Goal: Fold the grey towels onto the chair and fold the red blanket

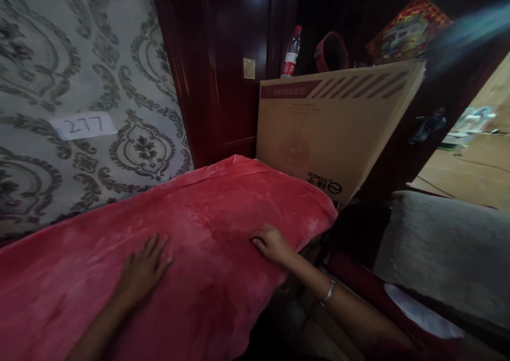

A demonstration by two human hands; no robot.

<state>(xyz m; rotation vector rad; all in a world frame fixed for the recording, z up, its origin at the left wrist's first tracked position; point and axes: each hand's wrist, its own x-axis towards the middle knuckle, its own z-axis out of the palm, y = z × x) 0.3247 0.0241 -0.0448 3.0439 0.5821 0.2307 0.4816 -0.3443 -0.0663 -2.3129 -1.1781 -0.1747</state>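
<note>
A pinkish-red plush cloth (223,276) spreads over a long raised surface in front of me and hangs down at its right side. My left hand (141,270) lies palm down on the cloth with its fingers spread. Further right, my right hand (271,244) is closed on the same cloth, its fingers curled down and their tips partly hidden. A silver bracelet (329,292) circles my right wrist. Shallow wrinkles run across the cloth between and beyond my hands.
Patterned wallpaper (87,90) with a label reading 277 (87,126) borders the cloth's far left side. A large cardboard box (319,127) leans behind it, a red-capped bottle (291,52) above. A grey fuzzy cushion (442,249) stands at the right.
</note>
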